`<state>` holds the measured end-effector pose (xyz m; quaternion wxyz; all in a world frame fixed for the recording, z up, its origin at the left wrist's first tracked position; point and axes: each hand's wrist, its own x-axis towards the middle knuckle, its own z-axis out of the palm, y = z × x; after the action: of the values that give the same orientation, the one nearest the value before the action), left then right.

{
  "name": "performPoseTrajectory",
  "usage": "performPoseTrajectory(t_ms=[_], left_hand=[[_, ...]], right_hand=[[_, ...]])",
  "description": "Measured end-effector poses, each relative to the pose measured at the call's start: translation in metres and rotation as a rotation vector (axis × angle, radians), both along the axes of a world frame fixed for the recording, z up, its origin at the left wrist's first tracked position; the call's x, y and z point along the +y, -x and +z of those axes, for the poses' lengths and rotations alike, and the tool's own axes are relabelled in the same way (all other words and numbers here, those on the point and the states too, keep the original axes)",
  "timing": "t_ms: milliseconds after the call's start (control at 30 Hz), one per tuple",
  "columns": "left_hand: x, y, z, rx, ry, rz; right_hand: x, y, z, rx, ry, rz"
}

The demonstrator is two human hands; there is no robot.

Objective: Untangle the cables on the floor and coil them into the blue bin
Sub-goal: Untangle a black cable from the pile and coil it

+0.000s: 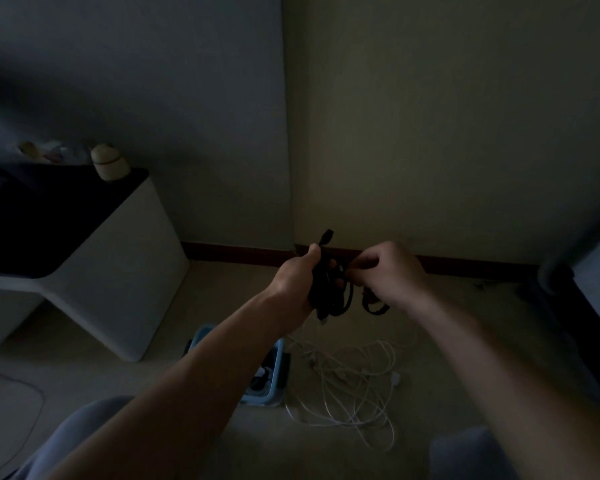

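Your left hand (293, 282) grips bunched black cable (329, 292) above light-blue plastic bin (274, 396); right hand (392, 271) seemingly pinches loose end. Keep loops even; tangled white cables (354, 379) wait right of bin.

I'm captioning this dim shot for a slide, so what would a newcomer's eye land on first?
The lit centre draws the eye first: the left hand grips a bundle of black cable in mid-air while the right hand pinches a strand of it. Below them, a tangle of white cables lies loose on the floor, just right of the blue bin, which the left forearm partly hides.
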<state>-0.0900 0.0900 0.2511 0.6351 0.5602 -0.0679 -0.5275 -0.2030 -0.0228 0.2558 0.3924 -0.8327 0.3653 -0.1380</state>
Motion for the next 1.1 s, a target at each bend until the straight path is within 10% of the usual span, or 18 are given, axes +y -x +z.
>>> performPoseTrajectory(t_ms=[1100], left_hand=[[-0.001,0.009,-0.003,-0.006,0.024,-0.04]], right_hand=[[0.012,-0.01,-0.01,-0.137,-0.132,-0.091]])
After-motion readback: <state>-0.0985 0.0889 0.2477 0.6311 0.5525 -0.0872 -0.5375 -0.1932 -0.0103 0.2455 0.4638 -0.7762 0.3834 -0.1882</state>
